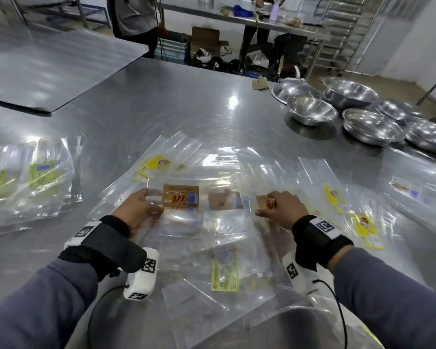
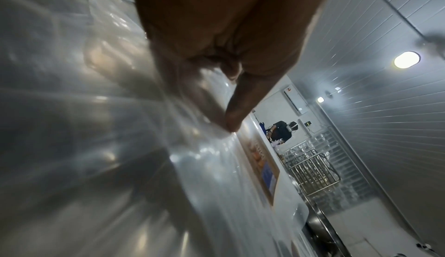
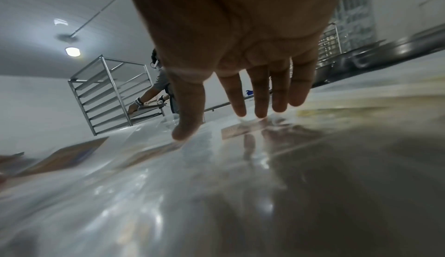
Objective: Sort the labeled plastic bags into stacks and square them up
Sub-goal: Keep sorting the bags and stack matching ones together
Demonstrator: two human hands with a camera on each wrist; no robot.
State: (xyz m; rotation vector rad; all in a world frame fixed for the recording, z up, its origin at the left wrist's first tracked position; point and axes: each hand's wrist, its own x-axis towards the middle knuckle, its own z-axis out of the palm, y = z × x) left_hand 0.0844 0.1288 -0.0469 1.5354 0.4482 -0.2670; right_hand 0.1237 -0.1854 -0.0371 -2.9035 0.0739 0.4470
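Clear plastic bags with coloured labels lie scattered on the steel table (image 1: 161, 109). My left hand (image 1: 151, 202) pinches the left edge of a bag with a brown "BISKUT WANGI" label (image 1: 181, 196); the left wrist view shows thumb and finger of that hand (image 2: 228, 126) closed on the film beside the label (image 2: 262, 168). My right hand (image 1: 269, 205) rests with straight fingers (image 3: 261, 107) on another brown-labelled bag (image 1: 264, 200), whose label (image 3: 240, 130) lies under the fingertips. A third brown-labelled bag (image 1: 225, 200) lies between the hands.
A stack of green-labelled bags (image 1: 35, 177) sits at the far left. Yellow-labelled bags (image 1: 154, 166) (image 1: 366, 230) (image 1: 224, 270) and a white-labelled one (image 1: 408, 190) lie around. Several steel bowls (image 1: 310, 109) stand at the back right. Other people work at tables behind.
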